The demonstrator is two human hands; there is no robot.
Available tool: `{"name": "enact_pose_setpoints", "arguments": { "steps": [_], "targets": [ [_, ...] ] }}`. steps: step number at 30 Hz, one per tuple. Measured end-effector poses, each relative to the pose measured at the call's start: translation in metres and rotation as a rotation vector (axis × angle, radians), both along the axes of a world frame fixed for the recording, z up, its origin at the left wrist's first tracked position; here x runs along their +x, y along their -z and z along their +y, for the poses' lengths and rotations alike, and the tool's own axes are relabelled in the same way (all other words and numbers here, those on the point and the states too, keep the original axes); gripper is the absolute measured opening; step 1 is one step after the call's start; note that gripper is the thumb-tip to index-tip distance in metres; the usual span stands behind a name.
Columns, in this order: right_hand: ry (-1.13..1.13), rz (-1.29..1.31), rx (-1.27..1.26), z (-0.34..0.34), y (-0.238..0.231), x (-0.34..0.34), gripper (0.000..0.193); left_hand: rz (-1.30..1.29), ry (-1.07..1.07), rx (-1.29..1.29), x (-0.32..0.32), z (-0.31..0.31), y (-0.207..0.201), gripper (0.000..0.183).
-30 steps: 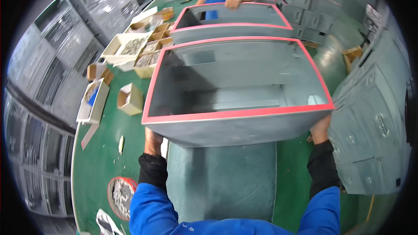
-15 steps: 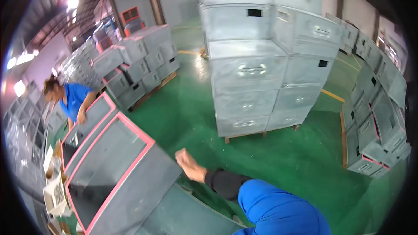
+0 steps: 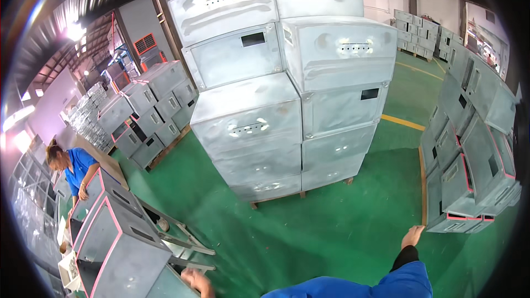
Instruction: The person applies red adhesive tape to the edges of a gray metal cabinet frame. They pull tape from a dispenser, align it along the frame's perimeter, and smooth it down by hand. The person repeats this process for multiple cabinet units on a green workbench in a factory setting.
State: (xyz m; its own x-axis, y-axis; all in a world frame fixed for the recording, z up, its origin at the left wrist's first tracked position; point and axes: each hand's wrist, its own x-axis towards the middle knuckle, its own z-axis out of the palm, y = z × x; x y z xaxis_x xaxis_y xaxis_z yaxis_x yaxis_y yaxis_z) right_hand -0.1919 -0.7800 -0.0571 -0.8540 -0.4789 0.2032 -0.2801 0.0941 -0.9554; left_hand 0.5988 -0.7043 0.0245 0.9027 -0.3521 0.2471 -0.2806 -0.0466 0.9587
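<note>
Low in the view, my left hand (image 3: 197, 282) is beside the near corner of a grey metal cabinet (image 3: 130, 254) edged with pink-red trim. Blur and the frame's lower edge hide whether its fingers touch the metal. My right hand (image 3: 412, 236) is out to the right over the green floor, with a black cuff and blue sleeve behind it. Its fingers reach forward with nothing in them. Behind the near cabinet stands another grey cabinet with pink-red trim (image 3: 102, 185); a co-worker in a blue shirt (image 3: 83, 160) rests a hand on its top.
Ahead rises a tall stack of pale grey metal boxes (image 3: 248, 127) on a wooden pallet. More boxes are stacked at the right (image 3: 486, 149) and far left (image 3: 160, 96). A low metal frame stand (image 3: 185, 237) juts out beside the cabinets. A white carton (image 3: 69, 270) sits at the left.
My right hand has gone from beside the near cabinet to the far right. My left hand has come into view. The view has turned, and the tall stack appears closer.
</note>
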Motion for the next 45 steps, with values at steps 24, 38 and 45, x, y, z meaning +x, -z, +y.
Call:
{"name": "enact_pose_setpoints", "arguments": {
  "steps": [24, 38, 45],
  "targets": [
    [-0.397, -0.02, -0.546, -0.408, -0.298, -0.068, 0.014, 0.25, 1.343, -0.22, -0.269, -0.744, -0.369, 0.042],
    [-1.058, 0.114, -0.464, -0.744, -0.476, -0.159, 0.03, 0.175, 1.236, -0.432, -0.349, -0.744, -0.453, 0.044],
    [-1.362, -0.733, -0.254, -0.746, -0.523, -0.122, 0.029, -0.244, 1.099, -0.345, -0.353, -0.739, -0.447, 0.038]
  ]
}}
